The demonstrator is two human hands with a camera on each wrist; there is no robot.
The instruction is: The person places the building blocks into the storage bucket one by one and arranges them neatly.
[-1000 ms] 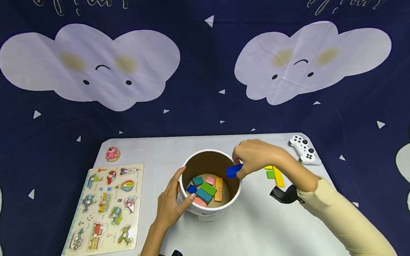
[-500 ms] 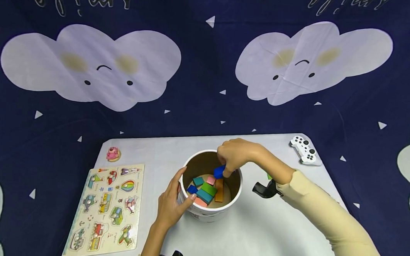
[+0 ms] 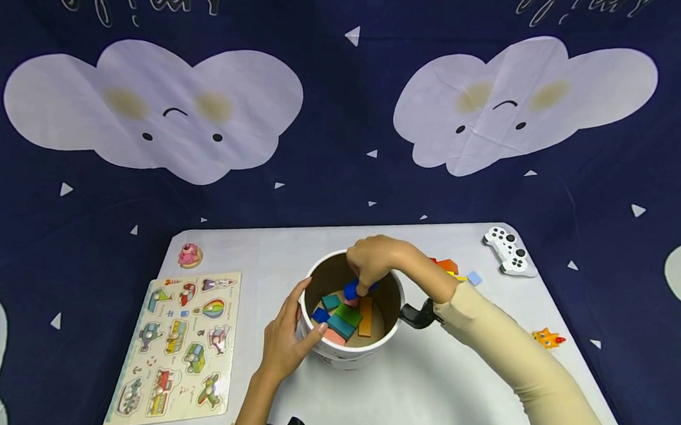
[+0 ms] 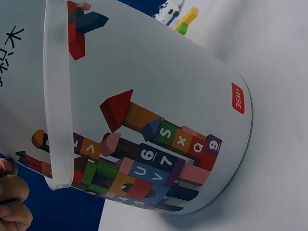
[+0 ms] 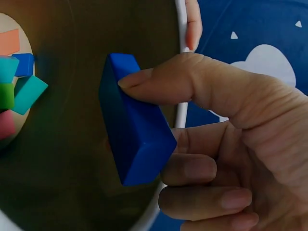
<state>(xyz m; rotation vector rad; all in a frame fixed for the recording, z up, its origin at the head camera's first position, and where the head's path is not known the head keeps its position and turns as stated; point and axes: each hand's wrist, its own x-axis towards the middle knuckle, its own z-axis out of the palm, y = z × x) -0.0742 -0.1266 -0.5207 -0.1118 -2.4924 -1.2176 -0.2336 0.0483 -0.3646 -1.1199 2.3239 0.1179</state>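
A white bucket (image 3: 349, 362) with building-block pictures on its wall (image 4: 159, 62) stands upright on the table. My left hand (image 3: 284, 347) grips its left side, thumb at the near rim. Inside the bucket's mouth, my right hand (image 3: 374, 260) pinches a blue rectangular block (image 5: 137, 127) between thumb and fingers, above the bottom. Below lie a green block (image 3: 348, 314), a teal block (image 3: 341, 327), a long orange block (image 3: 365, 318), a small blue block (image 3: 320, 315) and a salmon block (image 3: 334, 337). A pink block is partly hidden by the held one.
On the left lies a wooden picture puzzle board (image 3: 185, 352), with a pink doughnut-like toy (image 3: 190, 255) behind it. Beyond my right forearm are loose orange blocks (image 3: 448, 265), a light blue block (image 3: 474, 278), a white game controller (image 3: 508, 251) and an orange toy (image 3: 546, 339).
My right hand has moved left and lower, carrying the blue block from the bucket's right rim into its mouth. The left hand keeps its grip on the bucket.
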